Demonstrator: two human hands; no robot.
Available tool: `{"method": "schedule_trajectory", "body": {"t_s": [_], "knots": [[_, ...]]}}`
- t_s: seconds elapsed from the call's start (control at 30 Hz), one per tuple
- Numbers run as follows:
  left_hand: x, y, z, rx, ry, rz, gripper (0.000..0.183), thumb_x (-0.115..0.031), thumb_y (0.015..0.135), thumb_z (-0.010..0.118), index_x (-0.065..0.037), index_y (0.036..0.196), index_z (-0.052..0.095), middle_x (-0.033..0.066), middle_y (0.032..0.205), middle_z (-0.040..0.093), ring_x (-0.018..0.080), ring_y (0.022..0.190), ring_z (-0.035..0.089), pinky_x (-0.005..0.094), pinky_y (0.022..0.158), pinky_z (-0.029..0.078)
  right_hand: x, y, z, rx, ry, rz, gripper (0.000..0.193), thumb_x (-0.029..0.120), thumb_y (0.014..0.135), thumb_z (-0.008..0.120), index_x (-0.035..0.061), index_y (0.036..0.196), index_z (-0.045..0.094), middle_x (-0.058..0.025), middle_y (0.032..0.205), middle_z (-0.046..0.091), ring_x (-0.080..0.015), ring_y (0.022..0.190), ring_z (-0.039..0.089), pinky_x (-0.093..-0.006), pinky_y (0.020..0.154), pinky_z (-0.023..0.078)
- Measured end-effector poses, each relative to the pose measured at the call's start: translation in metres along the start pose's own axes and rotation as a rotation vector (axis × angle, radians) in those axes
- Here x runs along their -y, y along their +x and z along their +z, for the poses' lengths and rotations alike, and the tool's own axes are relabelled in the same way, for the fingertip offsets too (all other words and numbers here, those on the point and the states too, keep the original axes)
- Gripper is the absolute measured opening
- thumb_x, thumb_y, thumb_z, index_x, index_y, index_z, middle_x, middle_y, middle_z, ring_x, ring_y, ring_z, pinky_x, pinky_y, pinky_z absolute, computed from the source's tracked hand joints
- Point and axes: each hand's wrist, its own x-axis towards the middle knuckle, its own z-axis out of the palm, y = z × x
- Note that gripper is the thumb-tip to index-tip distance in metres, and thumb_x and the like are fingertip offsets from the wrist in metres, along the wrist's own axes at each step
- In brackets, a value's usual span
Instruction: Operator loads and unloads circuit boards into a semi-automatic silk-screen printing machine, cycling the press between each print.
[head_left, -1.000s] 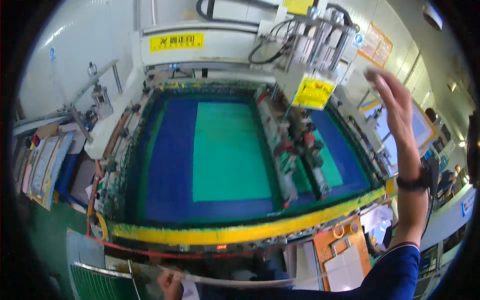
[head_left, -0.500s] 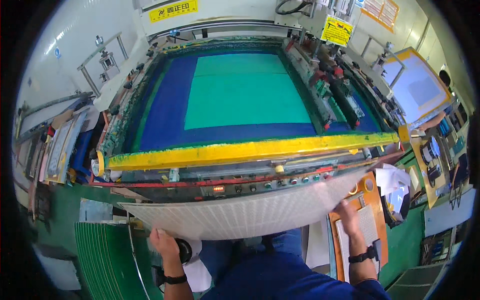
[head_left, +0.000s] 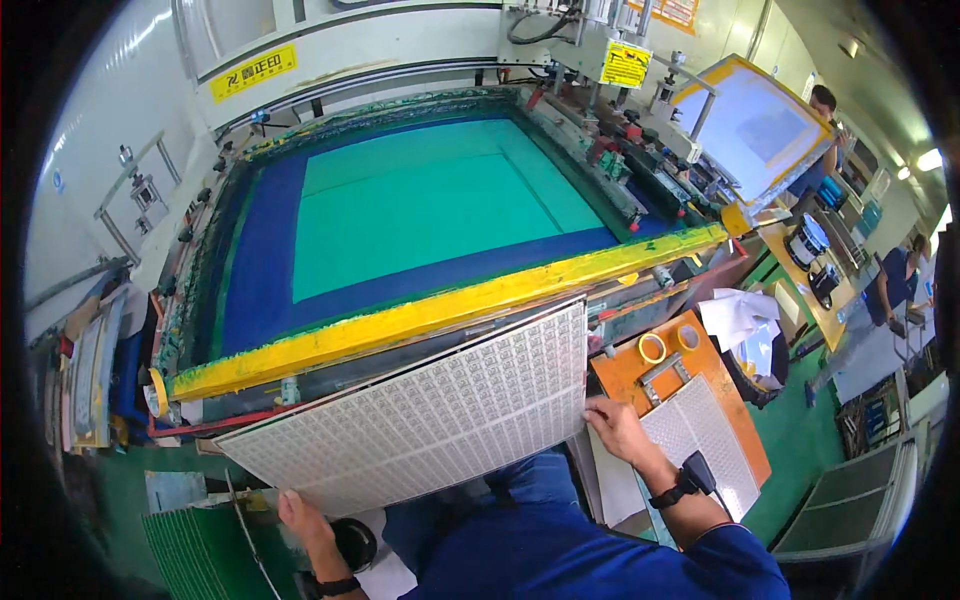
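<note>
A large thin white panel (head_left: 430, 410), covered with rows of small printed rectangles, is held tilted in front of my body. My left hand (head_left: 304, 516) grips its lower left corner, fingers closed on the edge. At its right edge, near the lower right corner, my right hand (head_left: 616, 430) pinches it between thumb and fingers. Just beyond the panel stands a screen-printing machine, its frame's yellow front bar (head_left: 450, 312) close to the panel's upper edge. Inside that frame lies a blue screen with a bright green area (head_left: 430, 205). The panel covers part of the machine's front.
To the right, an orange board (head_left: 735, 425) carries yellow tape rolls (head_left: 652, 348) and a smaller patterned sheet (head_left: 705, 440). A green ribbed rack (head_left: 195, 555) is at lower left. White papers (head_left: 740, 318) top a bin. Two people are in the right background.
My view has turned to the right. The panel now slopes up toward the right, and its printed face shows more clearly. Both hands still hold it.
</note>
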Motion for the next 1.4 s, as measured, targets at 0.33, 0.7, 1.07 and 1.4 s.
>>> {"method": "schedule_trajectory", "body": {"t_s": [0.33, 0.7, 1.07, 1.4], "knots": [[0.005, -0.001, 0.002, 0.104, -0.124, 0.029, 0.039, -0.030, 0.095, 0.050, 0.002, 0.118, 0.052, 0.0105, 0.119, 0.055, 0.0206, 0.108, 0.051, 0.0339, 0.096, 0.037, -0.021, -0.002, 0.011, 0.027, -0.032, 0.093, 0.015, 0.011, 0.084, 0.063, 0.0025, 0.097, 0.065, -0.0168, 0.086, 0.066, -0.0329, 0.078, 0.065, -0.0362, 0.067, 0.051], [0.099, -0.005, -0.042, -0.013, -0.028, -0.042, 0.032, -0.028, 0.095, 0.050, 0.001, 0.105, 0.058, 0.0082, 0.110, 0.059, 0.0183, 0.100, 0.053, 0.0332, 0.089, 0.042, -0.067, -0.017, 0.040, -0.009, -0.072, -0.104, 0.014, 0.009, 0.080, 0.067, 0.0017, 0.092, 0.067, -0.0168, 0.081, 0.065, -0.0301, 0.070, 0.064, -0.0345, 0.061, 0.050], [-0.057, 0.045, 0.152, 0.480, 0.129, -0.253, 0.034, -0.015, 0.093, 0.052, 0.002, 0.122, 0.054, 0.0066, 0.116, 0.058, 0.0160, 0.106, 0.053, 0.0311, 0.093, 0.042, -0.102, 0.003, -0.061, -0.568, -0.089, 0.109, 0.041, 0.023, 0.095, 0.049, -0.0032, 0.126, 0.049, -0.0130, 0.120, 0.054, -0.0238, 0.110, 0.050, -0.0361, 0.100, 0.036], [-0.091, 0.280, 0.222, 0.552, 0.754, 0.028, 0.033, -0.018, 0.085, 0.060, -0.001, 0.113, 0.062, 0.0053, 0.097, 0.066, 0.0152, 0.092, 0.060, 0.0293, 0.082, 0.048, -0.213, -0.014, -0.334, -0.986, -0.201, 0.226, 0.045, 0.027, 0.096, 0.046, -0.0042, 0.128, 0.049, -0.0187, 0.136, 0.044, -0.0252, 0.121, 0.046, -0.0366, 0.101, 0.039]]}}
